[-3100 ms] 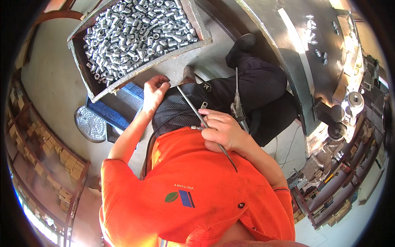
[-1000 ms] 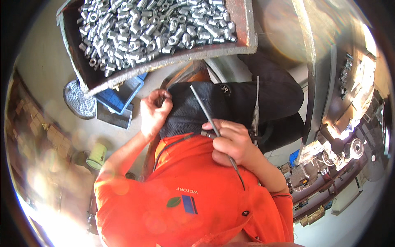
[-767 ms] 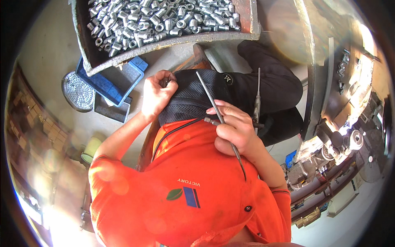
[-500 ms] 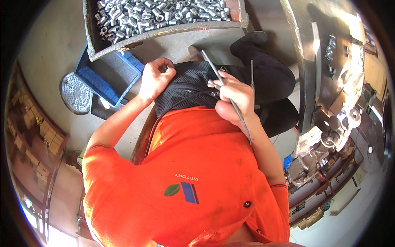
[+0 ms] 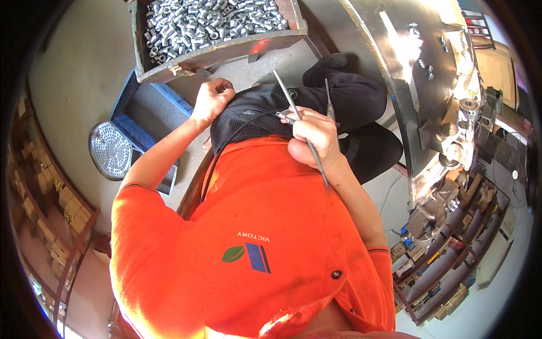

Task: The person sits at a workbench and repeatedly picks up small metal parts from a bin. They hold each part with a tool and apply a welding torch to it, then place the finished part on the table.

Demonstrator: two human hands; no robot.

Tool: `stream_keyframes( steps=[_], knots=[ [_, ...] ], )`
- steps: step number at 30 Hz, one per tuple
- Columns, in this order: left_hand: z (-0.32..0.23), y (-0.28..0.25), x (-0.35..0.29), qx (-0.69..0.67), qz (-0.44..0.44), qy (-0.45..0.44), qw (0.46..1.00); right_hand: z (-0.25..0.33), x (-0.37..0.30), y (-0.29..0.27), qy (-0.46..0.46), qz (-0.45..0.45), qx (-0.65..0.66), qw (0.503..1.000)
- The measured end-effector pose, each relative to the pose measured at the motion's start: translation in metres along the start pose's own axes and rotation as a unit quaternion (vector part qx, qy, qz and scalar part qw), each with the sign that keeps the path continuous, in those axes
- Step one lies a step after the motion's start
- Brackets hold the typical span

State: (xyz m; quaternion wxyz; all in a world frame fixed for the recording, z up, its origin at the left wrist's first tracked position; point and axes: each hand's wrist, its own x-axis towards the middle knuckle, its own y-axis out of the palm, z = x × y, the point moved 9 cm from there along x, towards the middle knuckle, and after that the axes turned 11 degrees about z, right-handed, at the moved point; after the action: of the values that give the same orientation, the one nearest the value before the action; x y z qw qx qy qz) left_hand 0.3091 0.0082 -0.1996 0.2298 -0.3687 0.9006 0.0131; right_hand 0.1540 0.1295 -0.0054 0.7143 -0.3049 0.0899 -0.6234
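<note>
My right hand is closed around a long, thin grey metal rod with a tapered lower end, slanting across the palm. A small shiny metal piece shows at its fingertips. My left hand rests over the black mesh cloth on my lap, its fingers curled together; whatever they hold is hidden. Just beyond my right hand a thin, pointed tool stands out against the dark trousers.
Ahead, a metal bin holds many small shiny cylindrical parts. At left are a blue plastic crate and a round perforated tray. A worktable with several loose metal parts stands at right, with loaded shelves behind.
My view has shifted, so the bin and worktable appear further left. Both hands keep their grip and stay near my lap, with the rod still in my right hand.
</note>
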Motion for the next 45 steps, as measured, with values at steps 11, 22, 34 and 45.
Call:
stream_keyframes(
  steps=[11,22,34,45],
  knots=[
    [-0.093,0.006,-0.059,0.271,0.156,0.134,0.94,0.014,-0.023,-0.007,-0.02,-0.059,-0.112,0.992],
    [-0.086,0.018,-0.04,0.317,0.215,0.097,0.919,0.0,-0.018,-0.005,-0.027,-0.049,-0.153,0.987],
    [-0.091,0.017,-0.038,0.384,0.218,0.108,0.891,0.027,-0.033,-0.01,-0.14,-0.108,-0.158,0.972],
    [-0.085,0.017,-0.028,0.254,0.274,0.114,0.92,0.026,-0.027,0.0,-0.12,-0.05,-0.129,0.983]
  ],
)
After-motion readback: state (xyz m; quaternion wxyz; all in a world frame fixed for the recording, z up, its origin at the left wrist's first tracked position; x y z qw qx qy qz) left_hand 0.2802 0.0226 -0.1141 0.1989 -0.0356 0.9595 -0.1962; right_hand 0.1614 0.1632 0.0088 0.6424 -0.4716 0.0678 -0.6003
